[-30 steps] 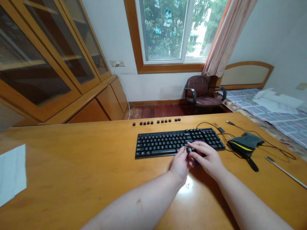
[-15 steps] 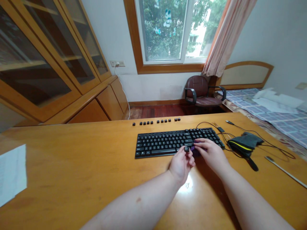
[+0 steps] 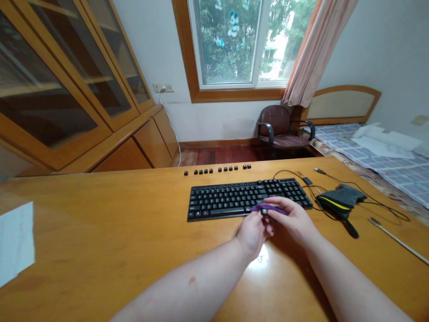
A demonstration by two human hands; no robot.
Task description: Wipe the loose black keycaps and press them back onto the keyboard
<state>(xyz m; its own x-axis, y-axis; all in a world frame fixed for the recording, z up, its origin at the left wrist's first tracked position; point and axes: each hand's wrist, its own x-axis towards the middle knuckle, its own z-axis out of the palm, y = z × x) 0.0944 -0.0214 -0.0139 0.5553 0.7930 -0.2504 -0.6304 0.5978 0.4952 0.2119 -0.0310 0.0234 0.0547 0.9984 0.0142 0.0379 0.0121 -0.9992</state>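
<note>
A black keycap (image 3: 264,212) is pinched in the narrowed fingers of the left hand (image 3: 250,235), by the near edge of the keyboard (image 3: 219,201) on the counter (image 3: 100,232); a purple cloth (image 3: 279,209) is held at it by the bent fingers of the right hand (image 3: 296,220). For a good wipe, the cap is best gripped by its sides and turned face by face, well apart from the loose keycaps (image 3: 225,169) along the far edge.

White key legends (image 3: 217,201) are showing on the black keyboard (image 3: 231,197); all are appearing too small to be read.
</note>
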